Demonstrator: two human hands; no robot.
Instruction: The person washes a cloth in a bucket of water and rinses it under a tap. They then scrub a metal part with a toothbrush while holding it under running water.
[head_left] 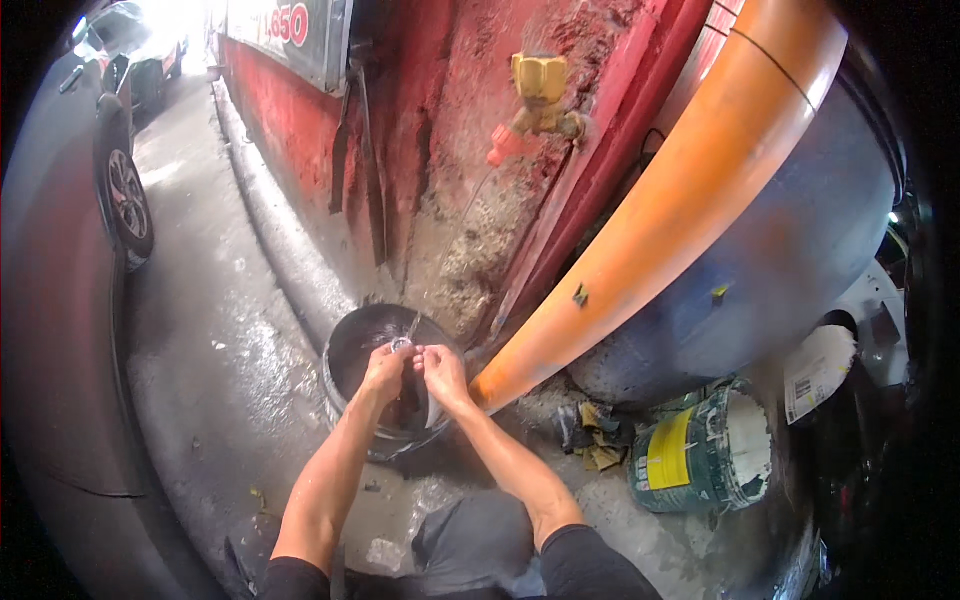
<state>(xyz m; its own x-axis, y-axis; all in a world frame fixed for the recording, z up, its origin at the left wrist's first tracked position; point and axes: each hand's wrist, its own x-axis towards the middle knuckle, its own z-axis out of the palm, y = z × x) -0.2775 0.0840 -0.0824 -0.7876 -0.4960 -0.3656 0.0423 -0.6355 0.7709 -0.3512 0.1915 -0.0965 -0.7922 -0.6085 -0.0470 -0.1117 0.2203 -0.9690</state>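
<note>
Both of my hands are together over a dark round bucket point(331, 378) on the ground, at the foot of a red wall. My left hand point(382, 370) is closed, pinching a small shiny metal piece point(400, 344) of round shape; its exact kind is too small to make out. Right beside it, my right hand point(442, 376) has its fingers curled and pressed together close to that piece. Whether they hold anything is hidden. Above the bucket, a brass tap point(540, 118) with a red-orange nozzle point(503, 146) lets out a thin stream of water point(474, 198).
A thick orange pipe point(650, 235) slants down to the bucket's right, before a large blue-grey drum point(770, 240). A green pail point(690, 455) with a yellow label lies on its side, with rags point(600, 440) near it. Wet pavement point(200, 330) and a parked car point(65, 300) are at left.
</note>
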